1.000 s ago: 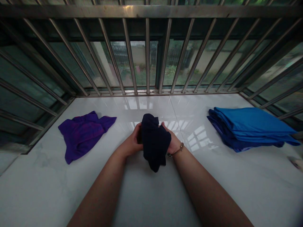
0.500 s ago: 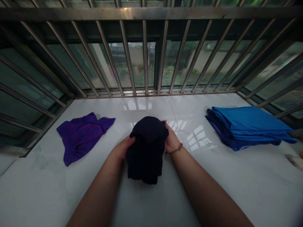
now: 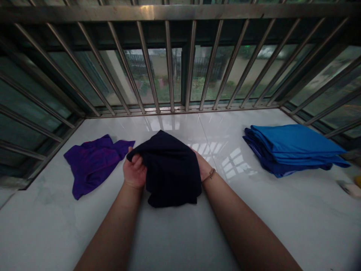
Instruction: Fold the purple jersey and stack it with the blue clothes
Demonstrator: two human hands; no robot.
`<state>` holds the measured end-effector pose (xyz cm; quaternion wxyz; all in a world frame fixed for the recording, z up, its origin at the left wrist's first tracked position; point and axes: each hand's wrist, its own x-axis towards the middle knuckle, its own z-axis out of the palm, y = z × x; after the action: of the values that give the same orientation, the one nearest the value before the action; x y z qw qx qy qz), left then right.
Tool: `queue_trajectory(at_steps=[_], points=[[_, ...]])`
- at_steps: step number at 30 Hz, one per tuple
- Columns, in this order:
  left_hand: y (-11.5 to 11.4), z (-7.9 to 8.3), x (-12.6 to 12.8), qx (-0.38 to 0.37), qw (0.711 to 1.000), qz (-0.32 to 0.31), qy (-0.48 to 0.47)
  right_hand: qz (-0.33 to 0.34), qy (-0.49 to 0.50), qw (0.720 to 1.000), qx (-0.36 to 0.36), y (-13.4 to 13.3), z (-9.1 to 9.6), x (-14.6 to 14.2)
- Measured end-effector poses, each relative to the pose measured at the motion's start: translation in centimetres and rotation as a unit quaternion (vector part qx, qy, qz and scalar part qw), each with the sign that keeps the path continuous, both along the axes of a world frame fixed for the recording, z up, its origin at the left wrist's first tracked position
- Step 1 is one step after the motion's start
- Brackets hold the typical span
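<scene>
A dark navy garment (image 3: pixel 170 169) hangs between my two hands just above the white marble surface (image 3: pixel 180 233). My left hand (image 3: pixel 134 172) pinches its left edge, fingers closed on the cloth. My right hand (image 3: pixel 203 167), with a thin bracelet at the wrist, grips the right edge and is mostly hidden behind the fabric. The cloth is spread wide and droops toward me.
A crumpled purple garment (image 3: pixel 93 162) lies at the left. A stack of folded blue clothes (image 3: pixel 293 149) sits at the right. Metal window bars (image 3: pixel 169 67) fence the far and side edges. A small pale object (image 3: pixel 349 188) lies at the far right edge.
The bunched navy garment has been pulled open and spread wider. My left hand moved left along its edge; my right hand slipped behind the cloth.
</scene>
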<state>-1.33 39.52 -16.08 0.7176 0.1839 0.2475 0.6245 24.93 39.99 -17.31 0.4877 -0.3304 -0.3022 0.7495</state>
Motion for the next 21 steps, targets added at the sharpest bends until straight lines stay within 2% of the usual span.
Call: queue_trajectory(at_steps=[1,2,3,4,6,8,10,12,13,17,21], points=[[0.3,0.5,0.4,0.01,0.998,0.056,-0.009,0.051,0.008,0.999,-0.003,-0.5,0.1,-0.2],[0.5,1.0,0.9,0.024,0.996,0.087,-0.006,0.107,0.016,0.994,-0.005,-1.0,0.1,-0.3],[0.6,1.4,1.6,0.041,0.995,0.091,0.006,0.158,0.024,0.987,-0.003,-1.4,0.2,-0.4],[0.5,1.6,2.3,0.06,0.995,0.075,0.026,0.197,0.029,0.98,0.003,-1.7,0.3,-0.4],[0.2,1.5,3.5,0.096,0.992,0.013,0.085,0.233,0.038,0.972,0.012,-2.0,0.4,-0.2],[-0.1,0.8,4.4,0.129,0.973,-0.058,0.181,0.211,0.047,0.976,0.011,-1.9,0.5,0.0],[-0.4,0.2,4.9,0.164,0.937,-0.11,0.288,0.138,0.056,0.989,0.004,-1.7,0.5,0.1],[-0.4,-0.2,5.2,0.19,0.907,-0.115,0.357,0.061,0.064,0.996,-0.002,-1.5,0.4,0.1],[-0.4,-0.2,5.4,0.192,0.902,-0.1,0.374,0.038,0.068,0.997,-0.005,-1.5,0.3,0.1],[-0.5,0.2,5.5,0.154,0.91,-0.035,0.385,0.02,0.076,0.997,-0.001,-1.7,0.1,-0.1],[-0.6,-0.2,4.7,0.081,0.952,0.032,0.292,-0.02,0.111,0.994,0.013,-1.7,0.3,-0.2]])
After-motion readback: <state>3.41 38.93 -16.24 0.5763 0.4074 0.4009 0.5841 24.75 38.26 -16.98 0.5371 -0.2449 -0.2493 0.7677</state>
